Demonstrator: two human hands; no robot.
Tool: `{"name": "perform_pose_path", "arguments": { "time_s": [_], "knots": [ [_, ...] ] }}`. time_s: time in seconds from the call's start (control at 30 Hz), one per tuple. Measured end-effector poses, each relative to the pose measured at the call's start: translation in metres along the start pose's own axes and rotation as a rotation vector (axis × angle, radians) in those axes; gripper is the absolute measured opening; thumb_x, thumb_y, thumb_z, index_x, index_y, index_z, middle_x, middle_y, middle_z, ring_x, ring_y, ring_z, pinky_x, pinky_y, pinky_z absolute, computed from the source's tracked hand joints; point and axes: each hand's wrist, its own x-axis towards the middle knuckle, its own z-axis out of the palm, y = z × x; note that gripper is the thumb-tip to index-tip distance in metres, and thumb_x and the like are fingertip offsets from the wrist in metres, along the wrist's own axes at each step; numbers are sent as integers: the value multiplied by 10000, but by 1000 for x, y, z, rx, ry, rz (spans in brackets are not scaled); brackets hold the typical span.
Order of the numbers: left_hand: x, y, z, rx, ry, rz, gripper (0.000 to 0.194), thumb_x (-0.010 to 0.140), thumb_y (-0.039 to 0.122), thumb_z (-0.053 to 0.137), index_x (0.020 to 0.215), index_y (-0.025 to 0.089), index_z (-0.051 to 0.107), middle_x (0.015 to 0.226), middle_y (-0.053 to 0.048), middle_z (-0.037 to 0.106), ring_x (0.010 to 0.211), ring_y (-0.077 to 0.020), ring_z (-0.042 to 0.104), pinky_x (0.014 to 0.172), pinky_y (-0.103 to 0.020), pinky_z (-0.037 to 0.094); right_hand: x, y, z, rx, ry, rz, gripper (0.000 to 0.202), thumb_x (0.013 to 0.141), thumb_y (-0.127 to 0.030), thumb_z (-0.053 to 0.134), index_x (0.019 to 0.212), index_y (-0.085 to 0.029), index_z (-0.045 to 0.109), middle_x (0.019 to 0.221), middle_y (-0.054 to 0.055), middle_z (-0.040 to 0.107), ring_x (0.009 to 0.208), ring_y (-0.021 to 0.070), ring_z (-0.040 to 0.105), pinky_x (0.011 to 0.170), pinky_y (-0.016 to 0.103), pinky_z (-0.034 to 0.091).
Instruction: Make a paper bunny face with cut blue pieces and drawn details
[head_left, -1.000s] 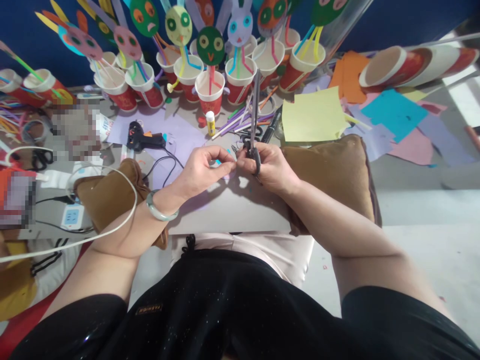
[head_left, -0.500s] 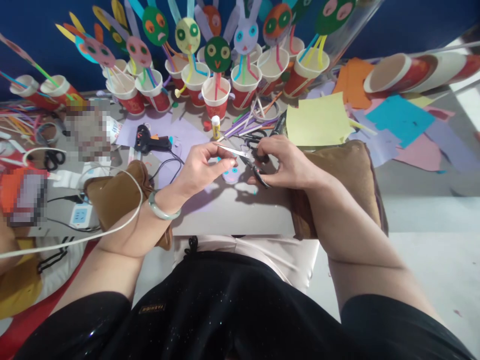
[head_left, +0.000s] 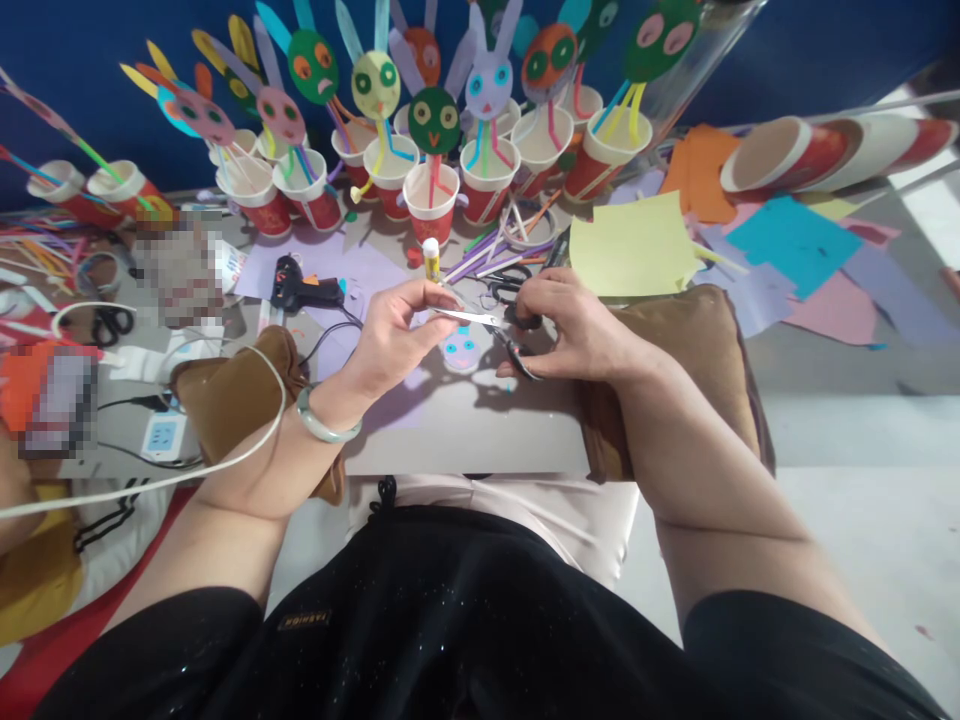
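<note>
My right hand (head_left: 570, 325) is closed on a pair of black-handled scissors (head_left: 480, 318), fingers through the loops, blades parted and pointing left. The blade tips reach the fingertips of my left hand (head_left: 401, 335), which is closed in a pinch. Whatever small piece it pinches is too small to make out. Just below the blades, a purple paper face (head_left: 461, 352) with blue eyes lies on the table. A glue stick (head_left: 431, 260) with a white cap stands behind my hands. A second pair of black scissors (head_left: 510, 282) lies beyond the right hand.
Red-and-white paper cups (head_left: 431, 205) with paper animal heads on bent straws line the back. A black glue gun (head_left: 304, 288) with its cable lies left. Yellow paper (head_left: 634, 245) and coloured sheets are right. Brown cushions (head_left: 694, 350) flank my forearms; a white cable (head_left: 247, 455) crosses the left arm.
The scissor blades have swung to a flatter angle by my left fingertips and sit slightly lower. More of the purple face shows beneath. Both hands stay in nearly the same place.
</note>
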Motion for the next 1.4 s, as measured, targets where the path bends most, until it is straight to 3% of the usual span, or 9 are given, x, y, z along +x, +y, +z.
{"name": "perform_pose_path", "arguments": {
  "time_s": [0.37, 0.73, 0.97, 1.4],
  "knots": [
    [-2, 3, -2, 146, 5, 47, 169, 826, 374, 808, 839, 215, 751, 822, -19, 779, 742, -148, 705, 671, -277, 571, 0, -2, -1, 41, -8, 40, 491, 761, -595, 828, 724, -240, 490, 705, -26, 570, 680, 160, 492, 945, 418, 414],
    [-3, 3, -2, 151, -6, 115, 175, 842, 386, 793, 834, 219, 739, 829, -12, 772, 772, -159, 714, 736, -310, 590, 1, 0, -1, 45, -18, 41, 493, 756, -584, 847, 715, -236, 500, 688, -37, 558, 663, 152, 477, 959, 426, 411],
    [-3, 3, -2, 115, -26, 61, 168, 836, 380, 782, 865, 224, 730, 842, -12, 791, 786, -169, 735, 748, -319, 602, 0, -1, -2, 45, -10, 39, 491, 762, -596, 839, 711, -239, 506, 680, -32, 551, 683, 166, 492, 972, 429, 412],
    [-2, 4, -3, 172, -10, 111, 146, 826, 360, 774, 835, 219, 736, 839, -17, 770, 800, -164, 705, 736, -300, 578, 0, -1, -1, 54, -16, 45, 486, 748, -580, 841, 685, -237, 502, 676, -32, 553, 682, 166, 494, 984, 431, 411]
  ]
}}
